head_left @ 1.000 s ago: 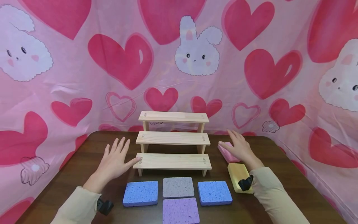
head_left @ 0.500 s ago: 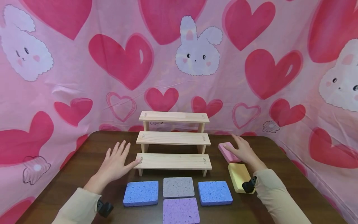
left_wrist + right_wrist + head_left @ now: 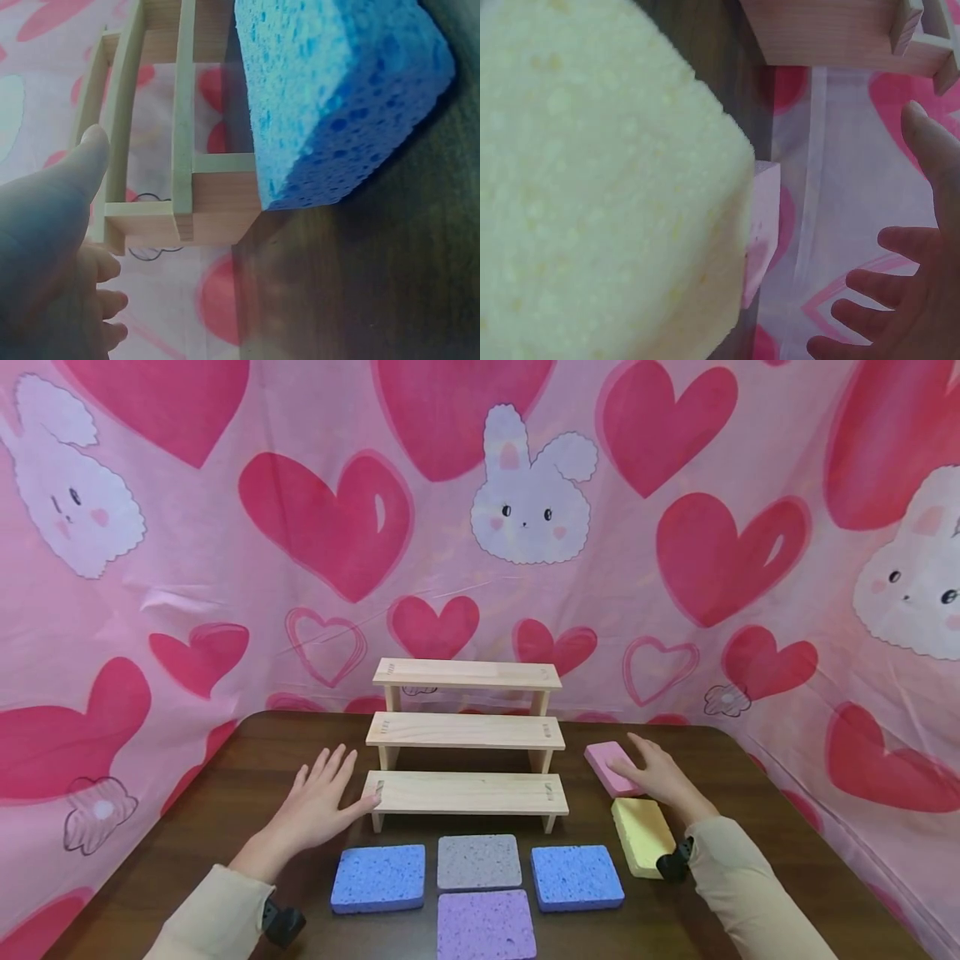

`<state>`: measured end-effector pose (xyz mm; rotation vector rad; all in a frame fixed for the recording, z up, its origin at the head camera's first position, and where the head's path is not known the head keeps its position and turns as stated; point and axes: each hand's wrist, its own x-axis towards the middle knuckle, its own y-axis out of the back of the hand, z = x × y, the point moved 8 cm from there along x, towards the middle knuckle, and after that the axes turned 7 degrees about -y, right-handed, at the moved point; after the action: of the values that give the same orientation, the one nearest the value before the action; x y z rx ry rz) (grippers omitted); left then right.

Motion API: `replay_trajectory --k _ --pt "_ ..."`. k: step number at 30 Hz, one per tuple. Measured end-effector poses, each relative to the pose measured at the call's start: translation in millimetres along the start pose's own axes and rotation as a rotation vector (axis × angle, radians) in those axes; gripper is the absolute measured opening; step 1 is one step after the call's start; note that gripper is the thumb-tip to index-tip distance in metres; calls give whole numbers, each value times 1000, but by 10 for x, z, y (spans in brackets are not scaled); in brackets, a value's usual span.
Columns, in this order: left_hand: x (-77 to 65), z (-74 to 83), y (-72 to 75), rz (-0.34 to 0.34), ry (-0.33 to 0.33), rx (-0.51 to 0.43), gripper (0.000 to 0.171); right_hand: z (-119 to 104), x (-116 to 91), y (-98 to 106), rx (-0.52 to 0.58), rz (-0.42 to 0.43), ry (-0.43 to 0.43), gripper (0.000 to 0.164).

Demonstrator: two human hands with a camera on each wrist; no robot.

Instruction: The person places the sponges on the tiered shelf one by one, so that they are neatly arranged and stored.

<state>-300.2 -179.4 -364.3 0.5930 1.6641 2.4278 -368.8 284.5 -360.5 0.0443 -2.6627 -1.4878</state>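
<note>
Fingers [image 3: 342,772] spread, empty: left grip [image 3: 313,811] near rack [image 3: 465,728] edge, right grip [image 3: 665,778] near pink sponge [image 3: 603,758]

- One blue sponge [image 3: 378,878] and another blue sponge [image 3: 577,877], both speckled darker
- Grey sponge [image 3: 478,862] and purple sponge [image 3: 486,925], also speckled
- Pink sponge [image 3: 606,762]; yellow sponge [image 3: 640,831]
- Three-tier shelf [image 3: 467,792] of pale wood colour
- Table [image 3: 255,764], dark brown
- Pink cloth [image 3: 450,556] with red hearts, white rabbits

Beige sleeves [image 3: 213,912] end beside small black wrist cameras [image 3: 283,926].
</note>
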Motion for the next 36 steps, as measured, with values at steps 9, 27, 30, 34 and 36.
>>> replay_trajectory --k 9,27,30,34,36 --pt "-18 8 -79 -22 -20 -71 90 97 -2 -86 11 -41 16 80" --pt "6 43 -174 -41 -44 -101 87 203 27 -253 -55 -106 30 73" --pt "9 47 -186 -38 -62 -95 85 195 19 -276 -69 -107 23 70" --pt "12 49 -198 -33 -82 -93 81 195 15 -292 -96 -83 17 64" --pt "12 49 -201 -35 -82 -99 79 198 20 -291 -108 -66 18 60"
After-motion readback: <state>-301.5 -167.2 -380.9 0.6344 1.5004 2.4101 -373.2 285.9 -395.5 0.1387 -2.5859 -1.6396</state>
